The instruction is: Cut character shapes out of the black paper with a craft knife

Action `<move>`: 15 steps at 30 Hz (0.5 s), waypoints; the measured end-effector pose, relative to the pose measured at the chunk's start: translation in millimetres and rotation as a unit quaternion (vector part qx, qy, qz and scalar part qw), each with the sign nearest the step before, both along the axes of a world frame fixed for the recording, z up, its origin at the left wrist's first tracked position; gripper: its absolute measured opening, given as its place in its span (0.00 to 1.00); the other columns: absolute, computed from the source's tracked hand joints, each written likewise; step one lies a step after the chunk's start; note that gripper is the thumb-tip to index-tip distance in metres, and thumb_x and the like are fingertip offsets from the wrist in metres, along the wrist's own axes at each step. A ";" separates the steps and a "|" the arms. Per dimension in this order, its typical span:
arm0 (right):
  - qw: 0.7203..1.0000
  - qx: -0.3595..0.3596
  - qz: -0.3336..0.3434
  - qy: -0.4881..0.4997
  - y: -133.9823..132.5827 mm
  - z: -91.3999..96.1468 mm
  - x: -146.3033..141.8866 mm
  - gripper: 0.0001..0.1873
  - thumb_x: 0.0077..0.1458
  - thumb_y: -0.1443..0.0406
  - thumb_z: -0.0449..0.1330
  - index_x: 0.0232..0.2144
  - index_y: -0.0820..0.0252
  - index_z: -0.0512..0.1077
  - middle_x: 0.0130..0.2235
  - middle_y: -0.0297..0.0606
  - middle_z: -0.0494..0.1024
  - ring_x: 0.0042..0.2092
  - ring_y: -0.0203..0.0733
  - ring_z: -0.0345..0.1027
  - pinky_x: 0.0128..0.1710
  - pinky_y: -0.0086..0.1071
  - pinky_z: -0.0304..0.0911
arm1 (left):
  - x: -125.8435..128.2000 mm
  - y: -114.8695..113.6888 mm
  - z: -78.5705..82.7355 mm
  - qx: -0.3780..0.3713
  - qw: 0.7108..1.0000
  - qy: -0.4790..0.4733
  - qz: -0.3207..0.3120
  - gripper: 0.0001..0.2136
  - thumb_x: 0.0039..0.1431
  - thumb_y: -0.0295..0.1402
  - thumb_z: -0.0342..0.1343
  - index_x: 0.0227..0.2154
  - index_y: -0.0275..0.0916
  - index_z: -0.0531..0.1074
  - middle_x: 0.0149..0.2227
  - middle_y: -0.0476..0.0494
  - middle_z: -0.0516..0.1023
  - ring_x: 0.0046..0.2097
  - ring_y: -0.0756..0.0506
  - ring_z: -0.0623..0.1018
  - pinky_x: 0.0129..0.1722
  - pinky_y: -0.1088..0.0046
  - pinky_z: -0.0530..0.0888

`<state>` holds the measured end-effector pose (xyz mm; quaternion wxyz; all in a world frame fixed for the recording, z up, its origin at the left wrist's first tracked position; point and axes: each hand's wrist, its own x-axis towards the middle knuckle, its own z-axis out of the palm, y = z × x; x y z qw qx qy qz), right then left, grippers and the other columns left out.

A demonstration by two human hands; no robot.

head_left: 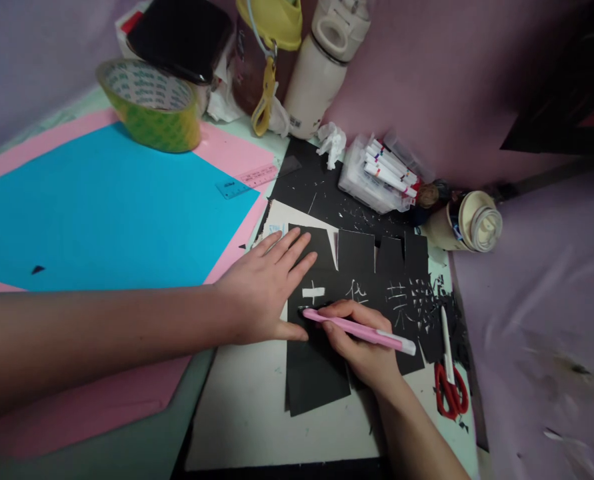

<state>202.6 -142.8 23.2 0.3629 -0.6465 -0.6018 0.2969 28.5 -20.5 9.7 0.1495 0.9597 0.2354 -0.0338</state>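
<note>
My left hand (264,287) lies flat with fingers spread on the left edge of a sheet of black paper (321,373), pressing it onto a white board (247,407). My right hand (361,340) is closed around a pink craft knife (361,331), its tip touching the black paper just right of my left thumb. The black paper carries cut-out characters (401,297) showing white along its upper part.
Red-handled scissors (449,383) lie right of the black paper. A box of markers (381,173), a glue bottle (469,223), a white flask (321,67) and a green tape roll (151,103) stand behind. Blue paper (101,207) over pink paper (77,407) covers the left.
</note>
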 end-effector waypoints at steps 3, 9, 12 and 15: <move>1.000 0.003 -0.012 -0.011 0.9 1.6 -0.7 0.04 0.51 0.69 0.62 0.28 0.56 0.76 0.28 0.33 0.83 0.28 0.38 0.77 0.29 0.28 0.70 | 0.2 0.3 0.4 0.002 1.000 0.002 -0.001 0.53 0.51 0.67 0.49 0.68 0.30 0.48 0.71 0.29 0.33 0.71 0.31 0.37 0.68 0.52 0.40; 0.999 0.013 -0.024 -0.031 0.4 0.9 0.1 0.04 0.50 0.69 0.61 0.26 0.56 0.75 0.26 0.33 0.81 0.28 0.38 0.75 0.28 0.28 0.69 | -0.5 -0.5 1.0 0.002 1.000 0.002 -0.003 0.52 0.52 0.67 0.49 0.68 0.30 0.48 0.71 0.29 0.33 0.71 0.32 0.36 0.68 0.53 0.40; 0.999 0.020 -0.025 -0.041 -1.1 -0.3 1.0 0.05 0.50 0.70 0.61 0.27 0.56 0.75 0.27 0.33 0.81 0.28 0.38 0.76 0.29 0.29 0.69 | -1.1 -0.5 0.2 0.005 1.000 -0.004 -0.003 0.52 0.52 0.67 0.49 0.69 0.31 0.48 0.71 0.30 0.33 0.71 0.32 0.36 0.68 0.53 0.39; 0.998 0.022 -0.025 -0.044 -2.3 -0.8 1.6 0.05 0.50 0.70 0.61 0.27 0.56 0.75 0.27 0.34 0.82 0.28 0.39 0.76 0.28 0.29 0.70 | -1.2 -0.4 -0.9 0.006 1.000 -0.010 -0.001 0.52 0.51 0.67 0.49 0.68 0.31 0.48 0.71 0.30 0.34 0.71 0.32 0.37 0.68 0.53 0.40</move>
